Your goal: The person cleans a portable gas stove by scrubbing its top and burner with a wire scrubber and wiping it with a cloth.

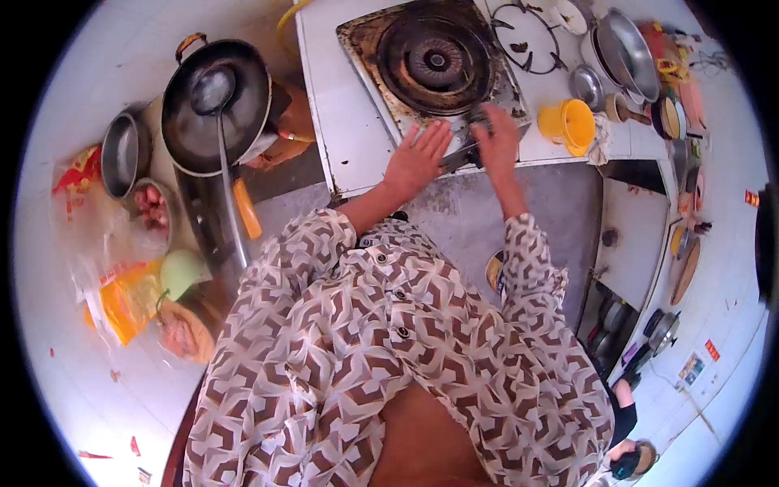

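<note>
A grimy single-burner gas stove (438, 61) stands on the white counter, with a dark round burner pan. My left hand (418, 158) lies on the stove's front edge, fingers spread flat. At the stove's front right corner, my right hand (499, 146) is curled over a dark clump (479, 122); what it is I cannot make out. A black wire pot stand (529, 36) lies on the counter to the right of the stove. Right of my right hand sits a yellow plastic tub (568, 127), with a pale cloth (600, 140) beside it.
At left are a wok (182, 134) with a ladle (213, 89) in it, a metal basin (126, 152), a bowl of reddish pieces (152, 207) and a green round vegetable (182, 273). Metal bowls (629, 53) crowd the far right counter. A person (625, 414) is partly visible at lower right.
</note>
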A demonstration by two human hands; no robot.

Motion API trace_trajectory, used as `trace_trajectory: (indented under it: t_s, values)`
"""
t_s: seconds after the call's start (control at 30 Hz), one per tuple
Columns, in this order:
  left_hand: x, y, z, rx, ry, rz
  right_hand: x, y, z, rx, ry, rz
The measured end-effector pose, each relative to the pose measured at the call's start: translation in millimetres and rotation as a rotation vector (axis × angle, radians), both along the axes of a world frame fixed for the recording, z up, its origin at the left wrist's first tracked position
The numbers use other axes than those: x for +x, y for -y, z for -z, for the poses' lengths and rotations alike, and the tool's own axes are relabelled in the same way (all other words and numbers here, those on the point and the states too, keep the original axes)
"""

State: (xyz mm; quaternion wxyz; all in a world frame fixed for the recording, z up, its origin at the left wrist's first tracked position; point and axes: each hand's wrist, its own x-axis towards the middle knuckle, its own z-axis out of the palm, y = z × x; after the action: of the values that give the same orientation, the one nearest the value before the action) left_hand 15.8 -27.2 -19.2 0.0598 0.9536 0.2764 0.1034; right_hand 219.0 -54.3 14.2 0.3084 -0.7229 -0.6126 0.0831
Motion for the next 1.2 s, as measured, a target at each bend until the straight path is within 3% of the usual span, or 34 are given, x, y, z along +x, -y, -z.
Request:
trace_trajectory:
  t_s: [0.03,0.13,0.17,0.27,0.37,0.47,0.57,0.8,0.87,0.93,1.07,1.2]
  values:
    - [0.9,3.3,0.9,0.013,0.086,0.027,-19.1,2.2,-0.6,-0.016,-0.06,-0.132]
    - [-8.0,5.9,1.2,0.097,0.0,0.043,-52.2,-12.0,-19.3,-0.01,-0.016,-0.228]
    - [-8.8,4.1,3.9,0.069,0.146,0.022,-52.7,-25.7,-24.1,-0.025,-0.03,-0.307]
    - [-10.6,3.8,5.1,0.061,0.115,0.049,-60.4,-39.0,-34.8,-0.093,-0.181,-0.428]
    - [-11.9,1.3,-18.0,-0.255,-0.125,0.143,-73.9,-27.9,-41.9,-0.122,-0.148,-0.481]
    - [-15.8,-3.9,0.7,-0.274,-0.117,0.132,-80.2,-36.0,-33.1,-0.104,-0.1,-0.555]
    - [-14.7,-6.0,11.1,-0.066,0.217,0.128,-77.4,-62.8,-33.2,-0.105,-0.066,-0.724]
    - [-4.2,-3.7,-18.7,0.028,0.115,0.08,-106.2,-192.6,-14.5,0.117,0.068,-0.517]
    - [-10.5,-5.5,-27.4,0.006,0.016,0.118,-112.9,-193.3,-10.9,0.091,0.059,-0.442]
    - [-5.9,-1.8,-10.8,-0.07,0.119,0.101,-114.3,-170.3,-13.4,0.049,0.062,-0.394]
    - [25.7,5.5,4.7,-0.109,0.474,-0.09,-91.1,-95.8,-27.1,-0.034,0.13,-0.742]
    - [16.6,1.6,-17.2,-0.077,0.166,0.07,-99.1,-171.4,-21.5,0.159,0.107,-0.611]
